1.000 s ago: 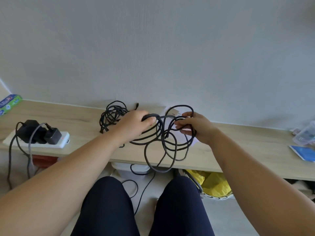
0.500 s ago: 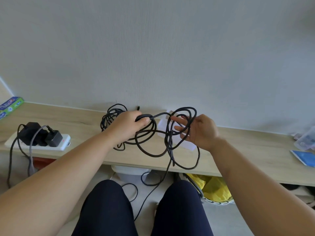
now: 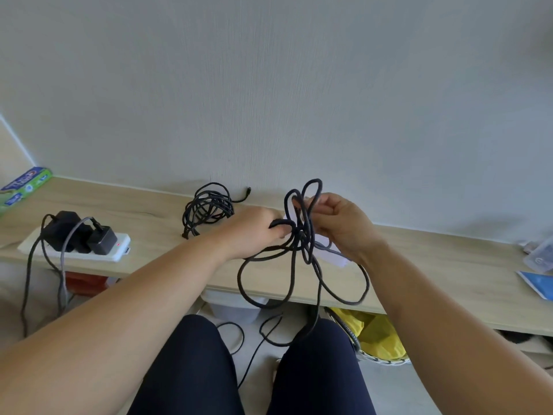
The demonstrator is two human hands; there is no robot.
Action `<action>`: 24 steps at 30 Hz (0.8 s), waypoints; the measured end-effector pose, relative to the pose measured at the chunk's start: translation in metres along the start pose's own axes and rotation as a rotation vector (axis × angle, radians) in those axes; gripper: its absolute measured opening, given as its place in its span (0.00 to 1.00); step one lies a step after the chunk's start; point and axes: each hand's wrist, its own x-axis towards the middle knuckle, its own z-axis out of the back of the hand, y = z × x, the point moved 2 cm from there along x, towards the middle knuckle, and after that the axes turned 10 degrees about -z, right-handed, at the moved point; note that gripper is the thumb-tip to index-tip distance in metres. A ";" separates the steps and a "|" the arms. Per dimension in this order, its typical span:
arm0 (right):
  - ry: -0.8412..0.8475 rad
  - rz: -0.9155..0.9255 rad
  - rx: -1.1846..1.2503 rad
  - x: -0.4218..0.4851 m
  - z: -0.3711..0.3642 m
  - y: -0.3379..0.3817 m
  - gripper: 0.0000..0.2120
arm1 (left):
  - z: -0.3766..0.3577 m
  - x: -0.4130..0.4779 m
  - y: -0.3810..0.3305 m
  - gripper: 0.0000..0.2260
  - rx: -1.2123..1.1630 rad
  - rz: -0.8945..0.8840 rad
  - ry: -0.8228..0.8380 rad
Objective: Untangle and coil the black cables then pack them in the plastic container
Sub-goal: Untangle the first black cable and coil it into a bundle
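Observation:
A tangled black cable (image 3: 302, 256) hangs in loose loops between my two hands above the wooden shelf (image 3: 161, 218), with strands trailing over the front edge toward the floor. My left hand (image 3: 254, 229) grips one strand of it at its left side. My right hand (image 3: 338, 223) pinches several loops gathered upright at the top. A second black cable (image 3: 208, 209) lies coiled on the shelf near the wall, left of my left hand. A clear plastic container (image 3: 541, 254) sits at the far right edge of the shelf, partly cut off.
A white power strip (image 3: 116, 248) with black adapters (image 3: 80, 232) lies at the shelf's left. A green and blue box (image 3: 24, 184) sits far left. A blue card (image 3: 538, 283) lies at the right. Below the shelf are a white bin (image 3: 233, 307) and a yellow bag in a basket (image 3: 377, 336).
My right hand rose and closed on the gathered loops, bunching them upright. My left hand slid right toward it. The wide loops collapsed and now hang lower over the shelf's edge.

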 end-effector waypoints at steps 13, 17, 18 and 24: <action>-0.080 0.134 -0.971 -0.008 -0.018 0.016 0.13 | -0.006 -0.006 -0.007 0.11 -0.513 0.089 -0.060; -0.180 0.139 -1.343 -0.009 -0.032 0.019 0.11 | -0.015 -0.004 -0.010 0.21 -0.469 0.017 -0.123; -0.205 0.153 -1.441 -0.009 -0.035 0.019 0.10 | -0.016 -0.004 -0.008 0.23 -0.425 0.010 -0.155; -0.252 0.082 -1.259 -0.006 -0.032 0.012 0.12 | -0.013 -0.002 0.000 0.07 -0.320 0.022 -0.196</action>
